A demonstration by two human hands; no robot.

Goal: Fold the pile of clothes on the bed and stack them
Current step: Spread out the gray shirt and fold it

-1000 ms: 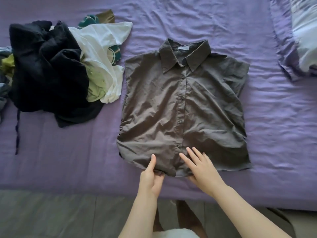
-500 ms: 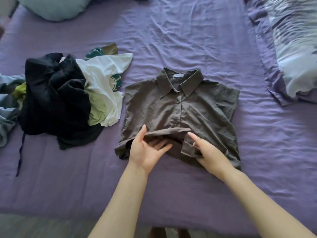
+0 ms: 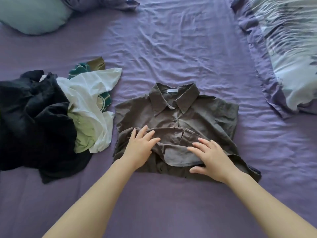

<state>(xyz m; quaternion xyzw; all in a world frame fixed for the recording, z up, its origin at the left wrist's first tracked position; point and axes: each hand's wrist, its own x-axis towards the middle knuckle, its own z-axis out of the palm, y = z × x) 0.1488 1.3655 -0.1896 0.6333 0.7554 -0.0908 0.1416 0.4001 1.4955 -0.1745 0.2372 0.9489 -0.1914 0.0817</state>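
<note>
Left hand [image 3: 139,148]: fingers spread and nearly straight, palm down, pressing flat on the turned-up lower part of the shirt, toward its left edge; holds nothing. Right hand [image 3: 211,156]: likewise flat and spread, palm down on the same flap toward its right side, thumb tucked at the near fold edge; holds nothing. Brown collared shirt [image 3: 176,117]: directly under and just beyond both hands, front up, buttoned, collar pointing away from the person, hem brought up over the chest. The fold line runs side to side beneath the wrists, so the piece now lies broader across than deep; its long axis crosses from one hand to the other. The flap is rumpled, with a lapped corner between the two hands. Each hand sits about equally near its own side of the garment; judged next step, smoothing the flap and then bringing the sides in, would fall to whichever hand is on that side. Pile of clothes [image 3: 51,121]: unfolded, black, white, pale green and striped pieces, just beyond the left hand's outer side, nearly touching the shirt. Bed [image 3: 171,48]: purple sheet, wrinkled. No finished stack visible.
</note>
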